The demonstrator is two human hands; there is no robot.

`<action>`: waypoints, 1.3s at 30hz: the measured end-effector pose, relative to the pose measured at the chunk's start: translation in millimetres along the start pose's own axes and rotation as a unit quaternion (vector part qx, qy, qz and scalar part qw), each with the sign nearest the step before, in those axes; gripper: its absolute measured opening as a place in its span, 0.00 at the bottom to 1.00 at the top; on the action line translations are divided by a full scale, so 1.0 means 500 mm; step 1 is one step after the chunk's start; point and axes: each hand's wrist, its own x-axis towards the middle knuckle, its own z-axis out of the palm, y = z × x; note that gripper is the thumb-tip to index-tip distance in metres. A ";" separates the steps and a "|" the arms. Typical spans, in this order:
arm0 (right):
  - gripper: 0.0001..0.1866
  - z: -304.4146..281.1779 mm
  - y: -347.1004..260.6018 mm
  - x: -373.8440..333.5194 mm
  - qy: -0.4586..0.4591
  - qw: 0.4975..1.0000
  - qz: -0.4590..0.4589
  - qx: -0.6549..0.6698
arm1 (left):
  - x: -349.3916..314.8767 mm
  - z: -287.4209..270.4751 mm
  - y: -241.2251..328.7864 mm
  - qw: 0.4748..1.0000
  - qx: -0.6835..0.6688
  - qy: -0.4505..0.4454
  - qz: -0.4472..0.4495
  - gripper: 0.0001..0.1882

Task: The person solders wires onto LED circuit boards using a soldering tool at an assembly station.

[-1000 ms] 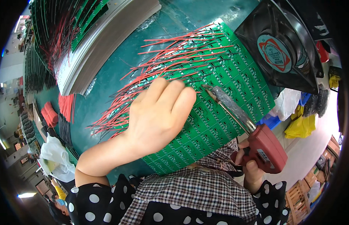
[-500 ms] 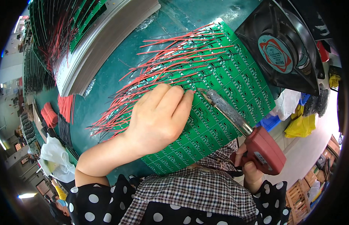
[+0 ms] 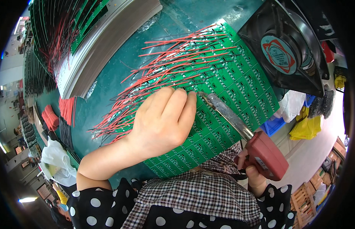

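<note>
A green circuit board panel [image 3: 213,131] lies in front of me, with rows of red and black wires [image 3: 162,72] fanning out over its left side. My left hand [image 3: 162,120] rests over the panel and the wires, fingers closed in a pinch; what lies between the fingertips is hidden. My right hand [image 3: 253,175] is wrapped round the dark red handle of a soldering iron [image 3: 267,154], partly hidden behind it. The iron's worn tip slants up and left to the board, just right of my left fingertips.
A black fan [image 3: 280,53] stands at the far right. At the upper left is a thick, pale stack of sheets [image 3: 109,49], with wired green boards [image 3: 86,26] beside it. Bundles of red wires [image 3: 67,110] and a white plastic bag [image 3: 57,162] lie left. Yellow bags [image 3: 305,126] are at right.
The soldering iron has shifted slightly to the left, its handle a little lower. My left hand stays in nearly the same place, still pinched.
</note>
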 end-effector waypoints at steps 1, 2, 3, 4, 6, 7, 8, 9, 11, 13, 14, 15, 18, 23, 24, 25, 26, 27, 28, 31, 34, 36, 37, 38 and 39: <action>0.40 -0.005 -0.007 0.004 -0.013 0.998 0.024 0.052 | 0.002 0.003 0.000 1.000 0.005 -0.001 0.003 0.18; 0.40 0.000 -0.013 0.005 -0.021 0.999 0.028 0.040 | 0.002 0.002 0.000 1.000 0.005 -0.001 0.003 0.18; 0.39 0.006 -0.017 0.005 0.002 0.997 0.021 0.070 | 0.003 0.001 0.001 1.000 0.008 -0.004 0.005 0.18; 0.38 0.012 -0.019 0.006 0.026 0.994 0.014 0.101 | 0.003 0.001 0.001 1.000 0.011 -0.007 0.007 0.18; 0.39 0.023 -0.020 0.009 0.043 0.995 0.011 0.084 | 0.004 -0.001 0.002 1.000 0.011 -0.013 0.008 0.18; 0.40 0.025 -0.020 0.009 0.051 0.996 0.009 0.075 | 0.004 -0.002 0.001 1.000 0.015 -0.021 0.008 0.17; 0.41 0.027 -0.020 0.009 0.060 0.996 0.008 0.067 | 0.005 -0.002 0.001 1.000 0.012 -0.018 0.011 0.17; 0.41 0.027 -0.022 0.009 0.068 0.995 0.014 0.078 | 0.006 -0.001 0.000 1.000 -0.001 -0.019 0.004 0.17; 0.41 0.026 -0.020 0.009 0.077 0.993 0.021 0.089 | 0.010 -0.003 -0.005 1.000 -0.013 -0.020 -0.003 0.17; 0.41 0.026 -0.018 0.011 0.082 0.992 0.002 0.094 | 0.013 -0.007 -0.013 0.997 -0.060 -0.053 -0.016 0.14; 0.41 0.026 -0.017 0.012 0.084 0.992 -0.004 0.096 | 0.015 -0.007 -0.012 0.997 -0.060 -0.053 -0.015 0.14; 0.41 0.025 -0.016 0.015 0.091 0.991 -0.020 0.091 | 0.018 -0.006 -0.010 0.995 -0.081 -0.044 -0.027 0.15; 0.41 0.026 -0.017 0.017 0.098 0.991 -0.030 0.088 | 0.026 -0.002 -0.007 0.993 -0.106 -0.035 -0.038 0.16; 0.42 0.030 -0.030 0.022 0.109 0.991 -0.016 0.071 | 0.036 0.006 -0.004 0.994 -0.101 -0.037 -0.037 0.16; 0.42 0.030 -0.032 0.025 0.111 0.992 -0.022 0.052 | 0.037 0.006 -0.002 0.994 -0.096 -0.036 -0.040 0.16; 0.42 0.029 -0.034 0.025 0.113 0.992 -0.025 0.042 | 0.038 0.006 -0.001 0.994 -0.090 -0.038 -0.045 0.16; 0.42 0.028 -0.035 0.025 0.114 0.993 -0.027 0.033 | 0.039 0.007 0.000 0.994 -0.092 -0.036 -0.044 0.16; 0.43 0.027 -0.036 0.024 0.108 0.994 -0.012 0.025 | 0.039 0.007 0.001 0.994 -0.089 -0.041 -0.045 0.16; 0.43 0.024 -0.035 0.023 0.105 0.994 -0.004 0.021 | 0.040 0.008 0.002 0.994 -0.086 -0.045 -0.046 0.15; 0.42 0.014 -0.032 0.013 0.090 0.996 0.022 -0.001 | 0.040 0.011 0.002 0.995 -0.079 -0.047 -0.047 0.15; 0.38 0.004 -0.024 0.008 0.034 0.998 0.005 0.053 | 0.036 0.004 0.003 0.996 -0.076 -0.032 -0.044 0.15; 0.39 -0.002 -0.022 0.010 0.014 1.000 0.014 -0.012 | 0.037 0.003 0.003 0.996 -0.075 -0.035 -0.042 0.15; 0.39 -0.001 -0.021 0.009 0.014 0.998 -0.024 -0.047 | 0.038 0.003 0.003 0.996 -0.075 -0.032 -0.041 0.15; 0.40 0.001 -0.020 0.008 -0.009 0.998 0.012 -0.069 | 0.038 0.002 0.003 0.996 -0.075 -0.032 -0.040 0.15; 0.39 0.011 -0.016 0.002 0.028 0.999 0.008 -0.018 | 0.038 0.002 0.004 0.995 -0.077 -0.039 -0.043 0.15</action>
